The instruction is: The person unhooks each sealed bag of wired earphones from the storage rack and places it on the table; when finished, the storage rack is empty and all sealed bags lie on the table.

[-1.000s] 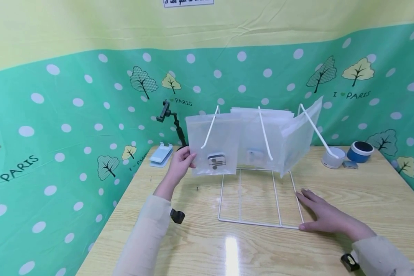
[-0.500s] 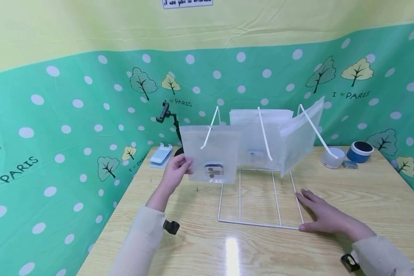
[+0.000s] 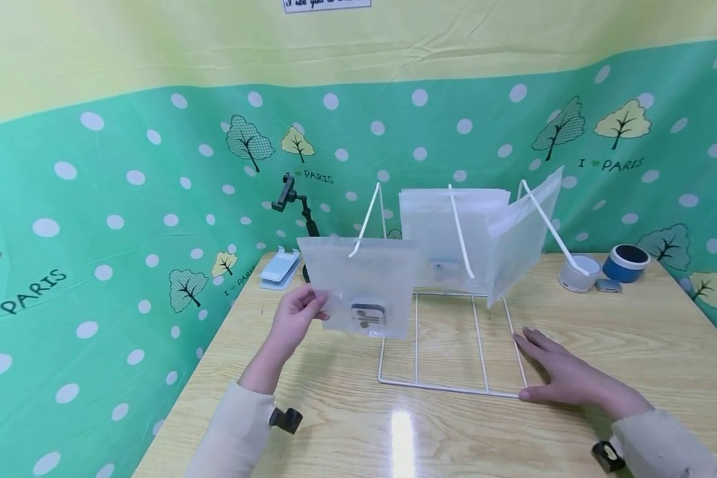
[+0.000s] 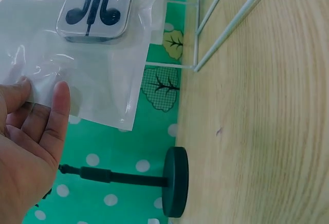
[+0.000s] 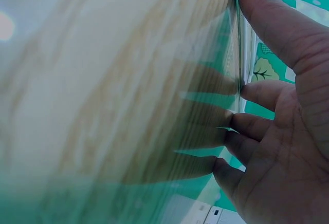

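Lowered since the earlier frames, the bag [image 3: 358, 279] has been brought nearer the person by the left hand [image 3: 295, 315], while the right hand [image 3: 558, 372] is seen unmoved. On the table [image 3: 334, 431], the rack [image 3: 454, 389] is touched along its right side by the right hand, whose fingers are spread and clasp nothing. Should that light contact be lost during a pull, the rack could be dragged or tipped. At the left hook [image 3: 366, 219], seen across the bag's top, a snag could tear the bag; whether it is threaded there cannot be told. Held above the table at the rack's left, the bag is pinched by its left edge between thumb and fingers; from so small a grip it could be dropped. Its flat face is turned toward the person, tilted, top edge uppermost; being near square, it offers no clear long axis. Low inside the bag, the case [image 3: 368, 314] is seen, its earphones [image 4: 93, 8] laid sideways, buds [image 4: 110, 16] toward the left hand.
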Motion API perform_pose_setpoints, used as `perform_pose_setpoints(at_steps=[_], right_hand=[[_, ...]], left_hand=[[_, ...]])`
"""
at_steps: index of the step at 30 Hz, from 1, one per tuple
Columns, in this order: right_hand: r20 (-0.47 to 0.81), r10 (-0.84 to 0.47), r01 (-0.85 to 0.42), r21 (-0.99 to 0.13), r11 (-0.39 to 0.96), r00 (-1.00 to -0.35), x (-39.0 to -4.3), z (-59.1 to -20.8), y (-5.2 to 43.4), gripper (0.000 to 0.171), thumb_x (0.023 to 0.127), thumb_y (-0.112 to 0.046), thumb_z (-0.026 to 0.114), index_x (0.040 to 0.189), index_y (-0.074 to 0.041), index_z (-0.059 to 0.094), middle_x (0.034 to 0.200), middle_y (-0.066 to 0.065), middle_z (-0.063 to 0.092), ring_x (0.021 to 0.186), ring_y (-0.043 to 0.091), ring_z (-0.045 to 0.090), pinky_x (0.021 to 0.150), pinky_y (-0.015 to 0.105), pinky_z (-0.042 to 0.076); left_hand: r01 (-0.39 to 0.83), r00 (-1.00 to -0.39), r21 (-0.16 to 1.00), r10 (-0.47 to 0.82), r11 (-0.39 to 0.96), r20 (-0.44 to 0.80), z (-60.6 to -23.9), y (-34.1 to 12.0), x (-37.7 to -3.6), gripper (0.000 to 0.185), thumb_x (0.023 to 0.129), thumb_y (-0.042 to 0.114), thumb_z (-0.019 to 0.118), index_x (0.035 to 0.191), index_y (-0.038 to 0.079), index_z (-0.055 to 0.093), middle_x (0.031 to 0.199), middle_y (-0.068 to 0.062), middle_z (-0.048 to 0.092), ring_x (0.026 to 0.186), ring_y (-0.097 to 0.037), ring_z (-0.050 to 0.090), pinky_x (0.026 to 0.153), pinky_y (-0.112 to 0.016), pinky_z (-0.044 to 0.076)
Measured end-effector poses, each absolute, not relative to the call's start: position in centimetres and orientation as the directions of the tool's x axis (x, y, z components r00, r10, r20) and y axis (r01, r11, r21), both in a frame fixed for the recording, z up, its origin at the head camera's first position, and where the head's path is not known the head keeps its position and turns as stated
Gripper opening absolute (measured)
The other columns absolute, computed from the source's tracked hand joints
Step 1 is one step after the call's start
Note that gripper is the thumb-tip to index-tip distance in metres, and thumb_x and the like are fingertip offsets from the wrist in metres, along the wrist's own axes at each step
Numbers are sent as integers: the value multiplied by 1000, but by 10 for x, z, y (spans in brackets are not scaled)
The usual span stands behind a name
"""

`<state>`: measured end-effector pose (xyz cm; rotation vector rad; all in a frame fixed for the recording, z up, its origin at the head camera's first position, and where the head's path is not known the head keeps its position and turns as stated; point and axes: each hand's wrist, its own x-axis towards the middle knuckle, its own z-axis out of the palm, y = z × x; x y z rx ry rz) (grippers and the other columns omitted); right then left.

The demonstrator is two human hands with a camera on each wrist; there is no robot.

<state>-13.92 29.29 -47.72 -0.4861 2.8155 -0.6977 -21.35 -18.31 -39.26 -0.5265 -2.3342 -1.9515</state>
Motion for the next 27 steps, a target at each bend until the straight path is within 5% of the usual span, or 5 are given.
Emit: perform_pose_setpoints(at_steps=[18,20,27], right_hand=[[-111,-355,-262,-483,836,-928,-141,-479,295,108,70,-64,75,149,-1,36,151,35,21,133,58,23,101,72,28],[-107,-357,-266,-481,835,-928,-141,-480,296,108,70,-63,75,149,-1,36,151,35,22,133,58,23,100,72,29],[-98,-362,-275,-478,834,-927,-140,-480,295,107,70,-62,75,148,0,37,151,35,22,133,58,23,101,71,28]], left_hand=[[376,-916,919,194,119,350,-383,-190,-179,23,96,0,57,115,-12,61,101,0,73,82,-11,68,64,-26,58],[384,-913,918,190,100,361,-378,-190,-176,22,96,-1,57,115,-10,63,101,8,72,82,-11,68,64,-26,58],[429,-895,903,146,16,422,-366,-208,-168,25,95,-5,57,107,11,71,96,3,73,76,-11,67,61,-26,57]])
